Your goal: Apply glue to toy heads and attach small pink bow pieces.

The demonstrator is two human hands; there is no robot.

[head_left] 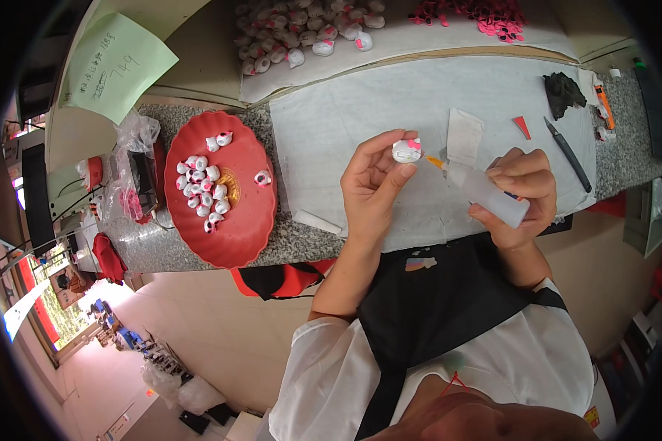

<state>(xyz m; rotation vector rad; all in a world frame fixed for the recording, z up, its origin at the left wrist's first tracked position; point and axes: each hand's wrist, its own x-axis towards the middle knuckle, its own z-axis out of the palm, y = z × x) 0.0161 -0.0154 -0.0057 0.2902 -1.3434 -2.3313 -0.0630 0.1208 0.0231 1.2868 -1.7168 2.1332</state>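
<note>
Presently, clock directions are read from the held figure, 12 toward the top edge. The left hand (371,180) has a narrow pinch, thumb and fingertips closed on a small white figure (404,151) with a pink patch at its 1 o'clock side. The right hand (522,192) is wrapped round a translucent squeeze bottle (485,194) at 4 o'clock, tilted; its orange nozzle (435,161) points at the figure. Tip is at or just beside the figure; contact cannot be told.

Surroundings: white cloth square (464,137) between 2 and 3 o'clock; red tapered piece (521,127) and dark pen (568,156) near 3; black crumpled material (564,95) near 2; pink pieces (502,20) at 1; heap of white figures (301,33) between 10 and 11. Scalloped red tray (251,217), between 8 and 9, bears more figures (198,184), mostly clustered. White cone (316,222) between 7 and 8.
</note>
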